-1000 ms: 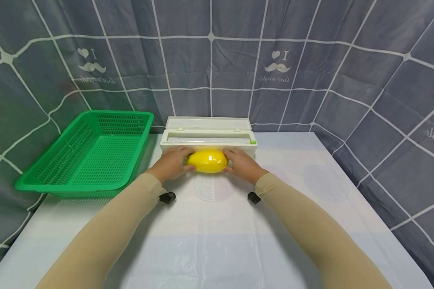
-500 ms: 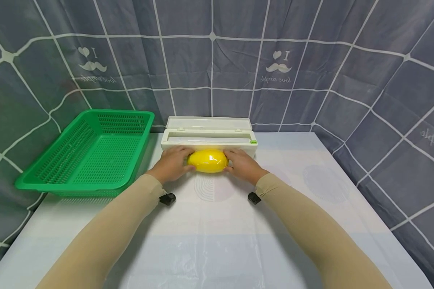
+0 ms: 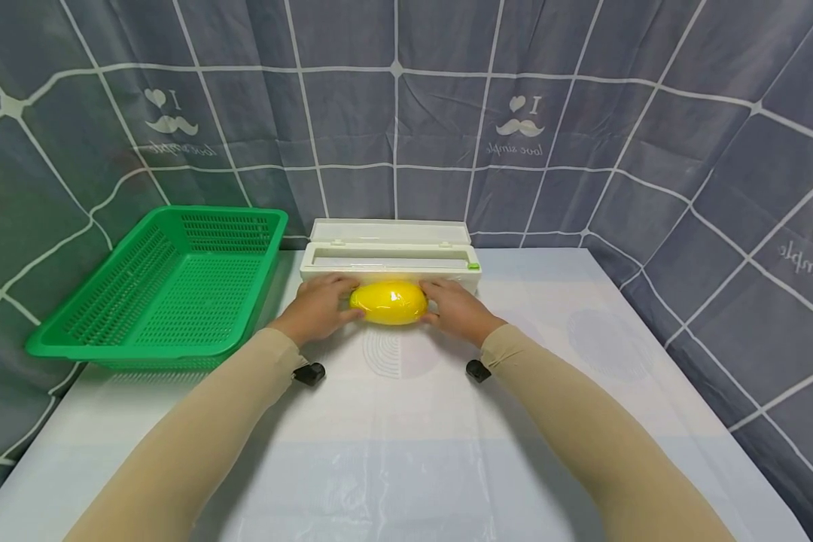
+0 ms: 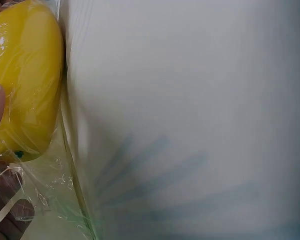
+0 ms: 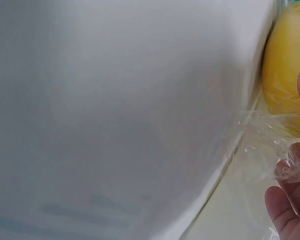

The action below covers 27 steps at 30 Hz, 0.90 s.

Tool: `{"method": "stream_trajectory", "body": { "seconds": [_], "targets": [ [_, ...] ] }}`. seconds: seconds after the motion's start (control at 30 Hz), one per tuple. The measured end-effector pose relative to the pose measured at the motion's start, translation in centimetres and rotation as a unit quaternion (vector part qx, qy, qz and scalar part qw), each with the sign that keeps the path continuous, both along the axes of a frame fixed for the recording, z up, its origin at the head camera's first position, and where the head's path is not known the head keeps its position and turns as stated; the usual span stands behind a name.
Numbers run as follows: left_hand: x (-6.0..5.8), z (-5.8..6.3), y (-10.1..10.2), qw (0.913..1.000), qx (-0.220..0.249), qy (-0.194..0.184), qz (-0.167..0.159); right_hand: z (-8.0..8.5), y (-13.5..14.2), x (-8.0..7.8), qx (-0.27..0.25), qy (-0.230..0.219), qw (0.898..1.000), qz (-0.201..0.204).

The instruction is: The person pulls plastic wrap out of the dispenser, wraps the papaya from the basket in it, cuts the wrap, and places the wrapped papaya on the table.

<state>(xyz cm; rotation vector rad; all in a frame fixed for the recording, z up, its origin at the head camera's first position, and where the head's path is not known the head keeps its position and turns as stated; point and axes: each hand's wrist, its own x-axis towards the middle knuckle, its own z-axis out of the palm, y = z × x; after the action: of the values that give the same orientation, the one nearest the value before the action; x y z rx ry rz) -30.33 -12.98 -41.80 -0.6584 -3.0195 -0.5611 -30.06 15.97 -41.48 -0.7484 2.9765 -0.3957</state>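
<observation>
A glossy yellow oval fruit (image 3: 389, 302), wrapped in clear cling film (image 5: 257, 145), is between the two hands. The left hand (image 3: 320, 307) grips its left end, thumb on the near side and fingers beyond. On the right end the right hand (image 3: 457, 309) holds it the same way, its fingertips (image 5: 280, 200) against loose film in the right wrist view. Loose film (image 4: 44, 182) also trails from the fruit in the left wrist view. Just behind stands a white cling film dispenser (image 3: 391, 275), its lid (image 3: 391, 229) raised; both hands overlap its front.
A green perforated basket (image 3: 152, 351) stands to the left on the white-covered table (image 3: 413, 467). A small green slider (image 3: 474, 266) sits at the dispenser's right end. Grey grid-patterned curtains (image 3: 440, 128) hang behind and along both sides.
The left hand has shifted very slightly left. Otherwise the hands, fruit and dispenser look the same; the camera view has moved a little.
</observation>
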Motion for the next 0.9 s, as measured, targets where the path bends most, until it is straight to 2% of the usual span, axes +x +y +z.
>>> {"method": "stream_trajectory", "body": {
  "seconds": [0.47,0.9],
  "targets": [
    [0.2,0.6,-0.8,0.9992,0.033,0.017,0.013,0.1,0.8,-0.1,0.003,-0.009,1.000,-0.004],
    [-0.3,0.4,-1.1,0.9936,0.068,0.078,0.046,0.4,1.3,0.0,0.004,-0.040,0.999,-0.023]
  ]
}}
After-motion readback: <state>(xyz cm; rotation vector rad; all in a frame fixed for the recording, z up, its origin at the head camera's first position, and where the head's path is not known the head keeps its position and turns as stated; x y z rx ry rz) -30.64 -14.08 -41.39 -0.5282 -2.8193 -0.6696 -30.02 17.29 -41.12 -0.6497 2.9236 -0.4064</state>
